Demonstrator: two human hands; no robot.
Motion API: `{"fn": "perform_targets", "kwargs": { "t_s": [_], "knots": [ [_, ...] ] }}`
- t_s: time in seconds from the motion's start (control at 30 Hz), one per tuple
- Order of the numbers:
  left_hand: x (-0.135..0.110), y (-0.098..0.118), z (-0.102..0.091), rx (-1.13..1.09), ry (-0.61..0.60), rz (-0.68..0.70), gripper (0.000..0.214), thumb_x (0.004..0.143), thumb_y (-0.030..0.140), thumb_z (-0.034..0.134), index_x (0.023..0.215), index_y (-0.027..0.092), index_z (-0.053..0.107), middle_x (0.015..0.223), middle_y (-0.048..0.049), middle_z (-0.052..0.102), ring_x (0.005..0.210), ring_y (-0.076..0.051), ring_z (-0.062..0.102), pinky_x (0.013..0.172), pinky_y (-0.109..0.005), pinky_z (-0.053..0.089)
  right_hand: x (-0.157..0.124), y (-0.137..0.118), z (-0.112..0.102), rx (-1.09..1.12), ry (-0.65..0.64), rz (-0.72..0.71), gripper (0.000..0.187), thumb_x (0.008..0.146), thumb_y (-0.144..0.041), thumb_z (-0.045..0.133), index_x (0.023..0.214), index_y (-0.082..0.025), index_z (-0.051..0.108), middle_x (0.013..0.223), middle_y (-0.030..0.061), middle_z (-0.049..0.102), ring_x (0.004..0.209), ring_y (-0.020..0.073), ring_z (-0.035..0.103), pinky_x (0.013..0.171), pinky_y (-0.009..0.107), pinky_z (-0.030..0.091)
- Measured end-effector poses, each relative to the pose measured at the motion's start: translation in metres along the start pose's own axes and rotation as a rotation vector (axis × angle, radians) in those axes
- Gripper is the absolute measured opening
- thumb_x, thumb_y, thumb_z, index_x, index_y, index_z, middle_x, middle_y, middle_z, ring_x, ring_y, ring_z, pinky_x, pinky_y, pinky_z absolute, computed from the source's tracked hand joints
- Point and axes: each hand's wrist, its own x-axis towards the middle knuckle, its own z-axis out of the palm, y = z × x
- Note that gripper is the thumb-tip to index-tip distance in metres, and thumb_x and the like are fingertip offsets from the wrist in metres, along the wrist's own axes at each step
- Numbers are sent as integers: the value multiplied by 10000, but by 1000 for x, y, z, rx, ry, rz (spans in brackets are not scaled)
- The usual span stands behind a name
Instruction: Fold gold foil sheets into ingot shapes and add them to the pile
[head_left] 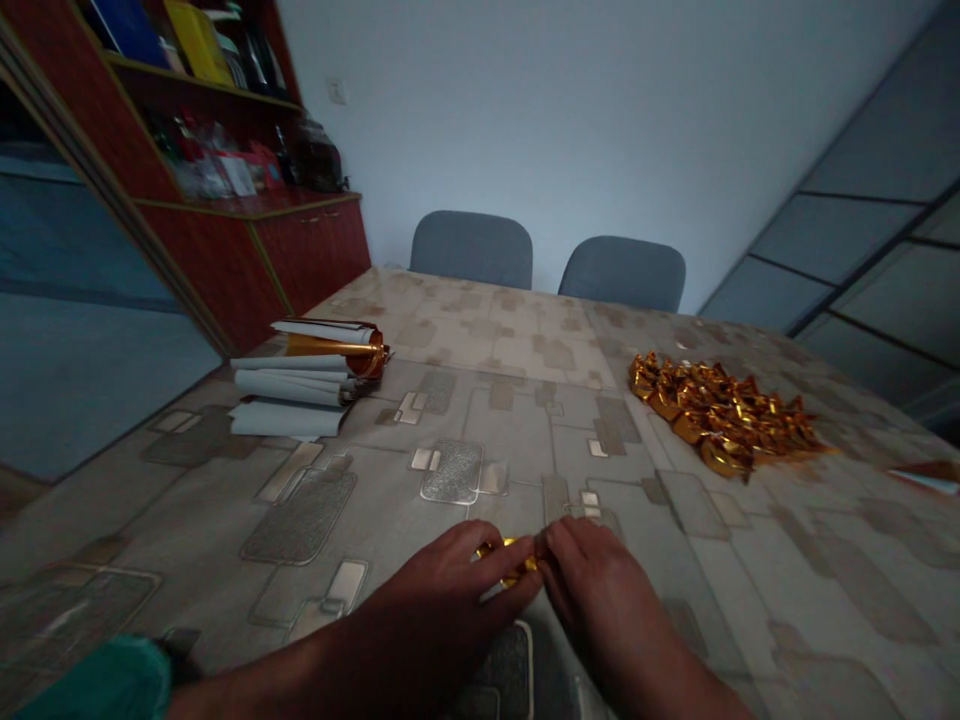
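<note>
My left hand (450, 590) and my right hand (600, 585) meet at the near edge of the table, fingers pinched together on a small piece of gold foil paper (510, 562) that shows between the fingertips. Most of that piece is hidden by my fingers. A pile of several folded gold foil shapes (720, 412) lies on the table to the right, beyond my right hand. A stack of rolled foil sheets (307, 375), white outside and gold inside, lies at the left.
The table (465, 440) has a beige patterned cover. Two grey chairs (472, 247) stand at its far side. A red-brown cabinet (247, 240) with cluttered shelves is at the left. Another sheet (930, 478) lies at the right edge.
</note>
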Motion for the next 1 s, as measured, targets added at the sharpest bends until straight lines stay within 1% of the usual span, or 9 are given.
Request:
{"fn": "perform_targets", "kwargs": {
  "t_s": [0.1,0.23,0.33,0.5,0.6,0.7,0.77,0.9,1.0],
  "knots": [
    [1,0,1,7,-59,7,626,800,14,516,1409,148,464,1434,-100,555,1130,-266,564,1003,-390,497,-6,-3,7,33,24,42,188,861,-46,594,802,-212,527,740,33,637,672,226,623,625,331,456],
    [0,-4,6,-52,-1,5,604,824,-3,512,1398,186,491,1408,-93,592,1142,-261,571,970,-405,515,-7,-2,9,126,33,87,182,861,-71,610,818,-217,509,783,34,649,719,223,641,657,327,488],
    [-3,-8,5,-97,34,21,571,840,27,542,1386,193,510,1429,-98,587,1175,-261,563,977,-417,512,-6,0,7,152,25,97,188,871,-78,595,802,-220,493,780,33,644,716,219,635,655,324,487],
    [-10,-9,-9,-177,-37,-5,614,855,151,639,1441,216,467,1509,-67,531,1320,-263,500,1105,-448,421,-5,1,9,152,41,83,181,866,-64,561,798,-218,496,771,32,635,701,216,622,643,317,469],
    [-15,-8,-8,-188,-36,-47,616,875,212,646,1459,256,454,1517,-56,525,1370,-261,477,1166,-504,337,-5,0,10,155,26,87,164,871,-68,562,810,-213,517,789,37,639,718,225,625,659,329,470],
    [-23,-5,1,-141,-25,-101,650,899,229,633,1502,296,400,1556,-50,478,1416,-263,439,1190,-534,287,-4,-2,7,185,-11,116,159,868,-63,588,816,-204,535,808,47,641,756,243,630,690,352,478],
    [-28,-4,7,-99,-18,-154,659,912,268,642,1516,307,382,1564,-54,466,1428,-268,426,1192,-536,280,-4,-3,1,249,-26,138,150,909,-96,576,810,-202,538,815,49,637,773,244,626,712,360,480],
    [-32,-4,9,-42,-42,-186,614,914,341,668,1483,300,442,1576,-61,446,1438,-288,411,1182,-559,282,-3,-1,-12,457,-67,165,240,1032,-167,394,874,-201,571,853,52,648,805,222,622,758,356,489],
    [-31,-5,7,-29,-22,-168,529,938,339,641,1445,288,497,1550,-63,485,1412,-276,446,1173,-543,301,-3,4,-13,491,-96,177,160,972,-110,466,900,-196,581,881,54,660,807,218,620,745,340,488]
  ]
}}
